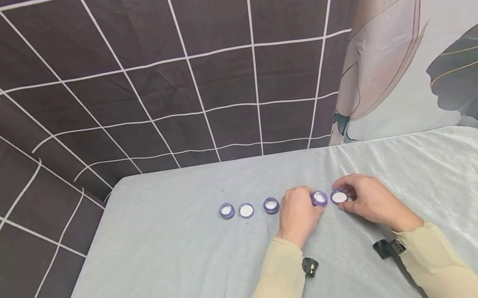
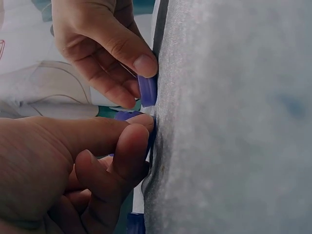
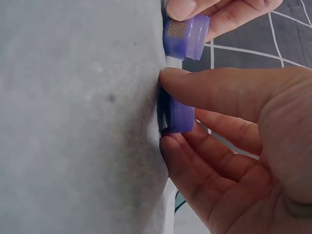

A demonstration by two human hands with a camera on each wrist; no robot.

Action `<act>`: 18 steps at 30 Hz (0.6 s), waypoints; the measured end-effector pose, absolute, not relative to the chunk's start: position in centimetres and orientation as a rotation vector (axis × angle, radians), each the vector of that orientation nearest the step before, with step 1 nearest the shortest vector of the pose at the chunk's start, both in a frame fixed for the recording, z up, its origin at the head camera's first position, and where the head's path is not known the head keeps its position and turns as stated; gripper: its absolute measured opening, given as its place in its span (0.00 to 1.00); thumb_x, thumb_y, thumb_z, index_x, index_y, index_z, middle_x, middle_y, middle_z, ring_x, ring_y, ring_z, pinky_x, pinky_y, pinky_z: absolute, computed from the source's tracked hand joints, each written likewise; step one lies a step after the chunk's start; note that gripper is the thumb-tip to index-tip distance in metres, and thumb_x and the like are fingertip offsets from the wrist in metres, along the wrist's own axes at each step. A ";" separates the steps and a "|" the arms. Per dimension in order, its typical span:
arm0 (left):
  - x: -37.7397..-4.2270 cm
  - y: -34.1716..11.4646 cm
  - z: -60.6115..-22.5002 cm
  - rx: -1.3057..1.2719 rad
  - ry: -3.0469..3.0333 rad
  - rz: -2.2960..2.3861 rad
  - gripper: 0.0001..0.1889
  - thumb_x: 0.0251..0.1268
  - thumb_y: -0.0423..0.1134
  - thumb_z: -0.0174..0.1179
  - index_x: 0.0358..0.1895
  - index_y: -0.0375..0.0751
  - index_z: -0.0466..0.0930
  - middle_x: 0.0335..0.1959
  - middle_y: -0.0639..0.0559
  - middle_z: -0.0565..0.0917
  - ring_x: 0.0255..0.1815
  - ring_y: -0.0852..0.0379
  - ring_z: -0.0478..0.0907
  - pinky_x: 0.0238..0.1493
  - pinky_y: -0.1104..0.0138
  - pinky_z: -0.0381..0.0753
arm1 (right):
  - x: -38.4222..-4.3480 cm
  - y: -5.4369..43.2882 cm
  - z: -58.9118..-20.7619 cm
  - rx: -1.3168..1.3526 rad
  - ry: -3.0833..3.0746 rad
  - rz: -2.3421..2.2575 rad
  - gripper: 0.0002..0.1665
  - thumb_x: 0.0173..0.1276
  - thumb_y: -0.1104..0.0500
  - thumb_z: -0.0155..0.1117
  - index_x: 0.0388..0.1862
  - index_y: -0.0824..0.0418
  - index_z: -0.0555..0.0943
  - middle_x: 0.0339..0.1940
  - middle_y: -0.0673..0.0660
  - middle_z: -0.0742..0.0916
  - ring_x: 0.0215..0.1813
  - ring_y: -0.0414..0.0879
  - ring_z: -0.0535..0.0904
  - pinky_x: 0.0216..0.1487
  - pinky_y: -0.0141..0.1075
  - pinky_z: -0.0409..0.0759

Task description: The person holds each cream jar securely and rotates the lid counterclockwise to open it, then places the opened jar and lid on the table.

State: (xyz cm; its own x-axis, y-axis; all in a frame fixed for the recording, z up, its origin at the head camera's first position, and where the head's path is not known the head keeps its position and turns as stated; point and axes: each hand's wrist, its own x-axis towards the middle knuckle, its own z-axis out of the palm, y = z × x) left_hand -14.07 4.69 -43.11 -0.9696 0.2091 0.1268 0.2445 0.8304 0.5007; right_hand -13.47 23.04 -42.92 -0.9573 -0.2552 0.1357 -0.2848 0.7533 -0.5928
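My left hand [image 1: 297, 215] pinches a small purple jar [image 1: 319, 199] standing uncovered on the cloth. In the right wrist view, this jar [image 3: 187, 40] shows a threaded neck and a patch on its side. Close to its right, my right hand [image 1: 375, 200] pinches a purple lid [image 1: 339, 197] by its rim, its white inside facing up. The left wrist view shows the lid [image 2: 147, 90] low at the cloth, beside the jar. To the left of my left hand stands another uncovered jar [image 1: 271, 205]; the cloth just right of it is hidden by that hand.
Further left, a third uncovered jar [image 1: 227, 211] and a lid [image 1: 246, 211] lie in the same row. All rest on a pale grey cloth-covered table [image 1: 170, 279]. A dark gridded curtain [image 1: 223, 81] and a leaf-patterned curtain [image 1: 452, 42] hang behind it.
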 end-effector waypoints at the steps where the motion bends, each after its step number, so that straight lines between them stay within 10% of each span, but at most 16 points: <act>1: -14.1 4.7 -43.1 -0.366 -2.941 -0.814 0.14 0.48 0.40 0.79 0.40 0.46 0.90 0.35 0.56 0.88 0.39 0.57 0.85 0.44 0.70 0.80 | -13.5 23.0 -42.9 0.443 -2.901 0.986 0.22 0.49 0.69 0.77 0.46 0.67 0.84 0.36 0.55 0.87 0.38 0.49 0.83 0.41 0.43 0.81; 18: -14.0 4.7 -43.3 -0.381 -2.936 -0.771 0.14 0.48 0.41 0.79 0.40 0.46 0.90 0.35 0.55 0.88 0.39 0.56 0.85 0.44 0.69 0.80 | -13.8 23.0 -43.2 0.459 -2.910 0.953 0.23 0.47 0.68 0.77 0.46 0.66 0.84 0.35 0.54 0.86 0.38 0.48 0.82 0.40 0.43 0.80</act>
State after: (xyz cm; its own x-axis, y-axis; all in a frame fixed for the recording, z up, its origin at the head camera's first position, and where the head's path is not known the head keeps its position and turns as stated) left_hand -14.04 4.69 -43.25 -0.9656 0.2182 0.1417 0.2596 0.8423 0.4723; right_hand -13.76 23.03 -43.25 -0.9551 -0.2644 0.1337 -0.2922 0.7666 -0.5717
